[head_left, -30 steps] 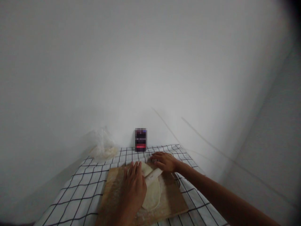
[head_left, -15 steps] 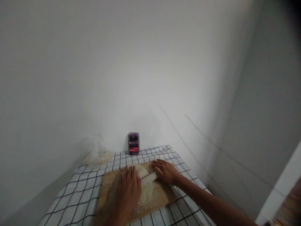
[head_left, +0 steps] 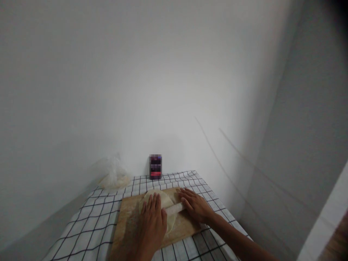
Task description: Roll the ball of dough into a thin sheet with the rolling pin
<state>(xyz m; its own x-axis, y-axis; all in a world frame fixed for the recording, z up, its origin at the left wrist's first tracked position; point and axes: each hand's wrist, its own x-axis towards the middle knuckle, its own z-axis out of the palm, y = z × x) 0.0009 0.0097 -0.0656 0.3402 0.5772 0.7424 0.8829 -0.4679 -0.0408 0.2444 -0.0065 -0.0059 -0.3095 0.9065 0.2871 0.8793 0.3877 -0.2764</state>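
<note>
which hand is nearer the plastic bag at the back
The left hand, its fingers spread over the dough. The right hand, at the right end of the rolling pin, is farther from the plastic bag.

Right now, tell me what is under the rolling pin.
Flattened dough lies under part of the rolling pin, on the wooden board. The left hand and right hand cover its ends, hiding what is beneath them.

Both hands [head_left: 153,220] [head_left: 196,206] outstretched, backs upward, right forearm [head_left: 235,233] slanting inward
</note>
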